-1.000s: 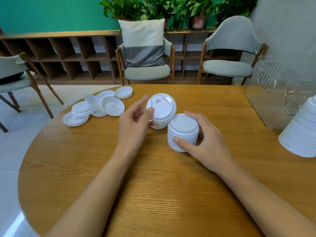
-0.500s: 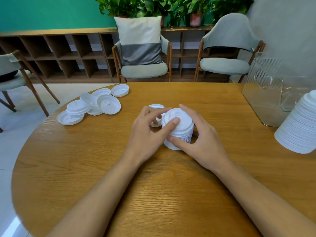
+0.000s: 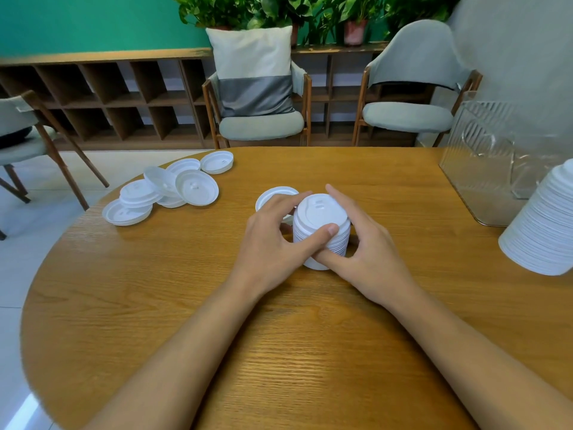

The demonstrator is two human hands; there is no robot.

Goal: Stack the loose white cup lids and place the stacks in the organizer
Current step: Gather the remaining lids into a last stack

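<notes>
A short stack of white cup lids stands at the middle of the round wooden table. My left hand grips the stack from the left, thumb on its front rim. My right hand holds it from the right, thumb at its base. One loose lid lies just behind my left hand. Several loose lids lie in a heap at the far left. A clear ribbed organizer stands at the far right.
A tall leaning stack of white lids sits at the right edge, in front of the organizer. Three chairs and a low wooden shelf unit stand beyond the table. The table edge curves close to the lid heap on the left.
My left hand brought a lid down from the air onto the stack and now grips the stack. My right hand stayed on the stack.
</notes>
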